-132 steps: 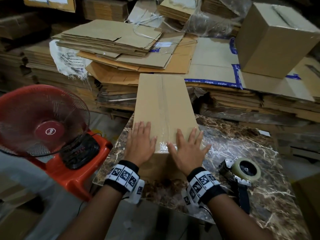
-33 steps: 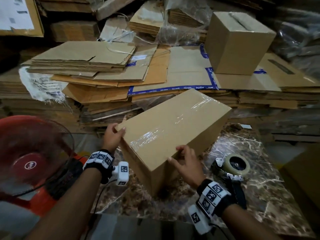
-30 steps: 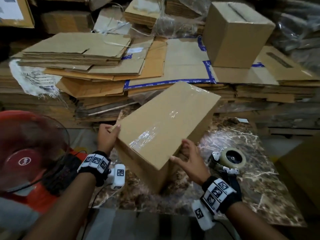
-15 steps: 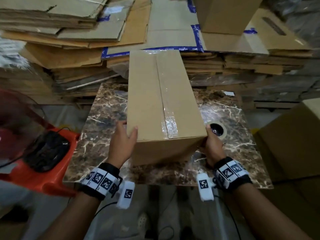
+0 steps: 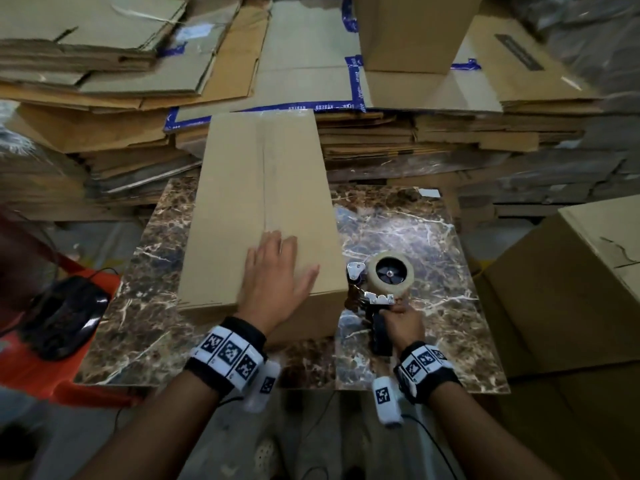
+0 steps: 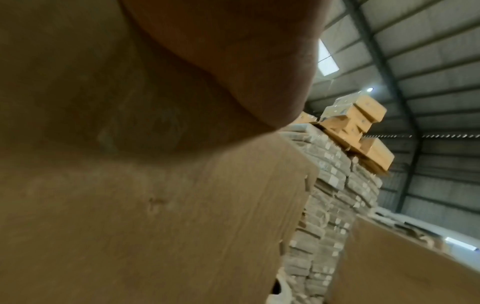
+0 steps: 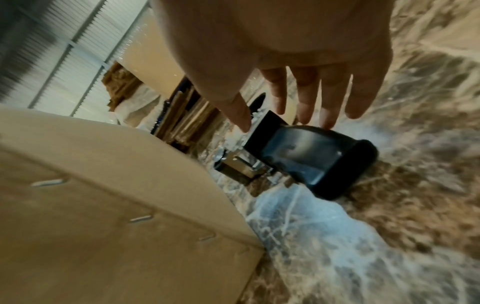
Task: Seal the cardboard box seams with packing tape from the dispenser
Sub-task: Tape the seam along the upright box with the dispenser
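A long cardboard box (image 5: 235,209) lies lengthwise on the marble table (image 5: 415,230), its centre seam facing up with no tape showing on it. My left hand (image 5: 277,275) presses flat on the near end of the top, fingers spread over the seam; in the left wrist view the palm (image 6: 233,51) lies on the cardboard (image 6: 155,226). The tape dispenser (image 5: 389,273) lies on the table right of the box. My right hand (image 7: 285,121) reaches over its black handle (image 7: 311,160) with straight fingers, the tips touching it. Staples show on the box's side (image 7: 103,205).
Stacks of flattened cardboard (image 5: 138,81) rise right behind the table, with an upright box (image 5: 408,29) on top. A large carton (image 5: 571,289) stands close to the table's right edge. An orange stand with a black base (image 5: 59,320) sits to the left.
The box was turned over and set down flat; the taped face no longer shows. My left hand moved from its side onto the top. My right hand left the box for the dispenser handle.
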A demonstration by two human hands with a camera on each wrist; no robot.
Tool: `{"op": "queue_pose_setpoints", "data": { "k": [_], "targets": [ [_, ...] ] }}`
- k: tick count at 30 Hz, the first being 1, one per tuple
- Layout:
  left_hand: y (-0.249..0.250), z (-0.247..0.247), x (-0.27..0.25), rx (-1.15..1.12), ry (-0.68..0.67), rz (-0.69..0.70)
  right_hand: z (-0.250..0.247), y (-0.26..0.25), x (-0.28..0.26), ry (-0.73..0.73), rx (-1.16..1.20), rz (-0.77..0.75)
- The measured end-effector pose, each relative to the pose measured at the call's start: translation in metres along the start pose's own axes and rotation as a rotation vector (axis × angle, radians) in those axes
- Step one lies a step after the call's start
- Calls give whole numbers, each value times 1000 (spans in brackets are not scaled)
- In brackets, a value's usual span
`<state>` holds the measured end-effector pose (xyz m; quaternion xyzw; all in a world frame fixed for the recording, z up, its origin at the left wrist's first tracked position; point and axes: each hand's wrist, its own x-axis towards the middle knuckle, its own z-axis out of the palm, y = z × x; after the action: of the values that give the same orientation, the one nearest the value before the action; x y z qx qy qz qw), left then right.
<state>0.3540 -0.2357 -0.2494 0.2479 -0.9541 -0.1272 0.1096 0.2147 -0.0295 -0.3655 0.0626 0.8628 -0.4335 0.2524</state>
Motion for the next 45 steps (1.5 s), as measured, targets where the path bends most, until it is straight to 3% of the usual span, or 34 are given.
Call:
{"op": "queue_pose_setpoints", "data": {
  "k": [4, 8, 13, 17, 23, 29, 32, 34, 37, 39, 42, 45],
  "targets": [
    [7, 6, 0, 89, 18, -35, 6, 27, 28, -190, 79, 115],
    [7, 5, -2, 88, 78, -16, 12, 29, 43, -311, 332, 244],
    [6, 3, -3, 113, 68, 2, 11, 17, 48, -800, 652, 457],
    [-6, 2, -2, 107, 68, 11, 0, -7, 54, -887, 677, 504],
    [-34, -3, 5, 87, 97, 26, -16, -38, 33, -889, 518, 358],
    [-49, -7, 8, -29, 120, -1, -42, -97, 5, -677, 254, -205],
    [-50, -10, 12, -275, 119, -109, -62, -140, -18, -595, 75, -430],
    [-50, -19, 17, -598, 127, -232, -69, -164, -36, -608, 3, -541],
    [-48, -44, 22, -1209, 186, -457, -68, -190, -63, -712, -10, -573],
    [-44, -61, 24, -1554, 79, -564, -61, -203, -78, -786, -29, -567],
    [-46, -81, 20, -1935, -111, -575, -45, -219, -99, -851, -80, -606],
    [-60, -91, 10, -2119, -183, -563, -28, -232, -113, -903, -134, -660]
  ]
}}
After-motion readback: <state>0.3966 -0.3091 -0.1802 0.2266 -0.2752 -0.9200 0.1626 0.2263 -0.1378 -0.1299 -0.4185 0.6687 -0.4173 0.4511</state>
